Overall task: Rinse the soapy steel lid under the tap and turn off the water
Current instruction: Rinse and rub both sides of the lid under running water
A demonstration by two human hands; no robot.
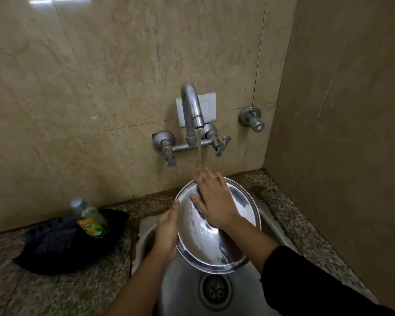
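Note:
A round steel lid [205, 242] is held tilted over the sink [183, 290], its far rim under the running stream from the curved tap [192, 110]. My left hand [167, 233] grips the lid's left edge, thumb on the rim. Lying flat on the lid's upper surface is my right hand [212, 201], fingers spread, fingertips in the water. The tap's lever handle [221, 145] sticks out to the right of the spout, and a second valve [168, 151] sits on the left.
A black tray [62, 242] on the granite counter at the left holds a dish-soap bottle [91, 220] and a dark scrubber. The sink drain [214, 289] lies below the lid. Another wall valve [252, 119] is right of the tap. A side wall closes the right.

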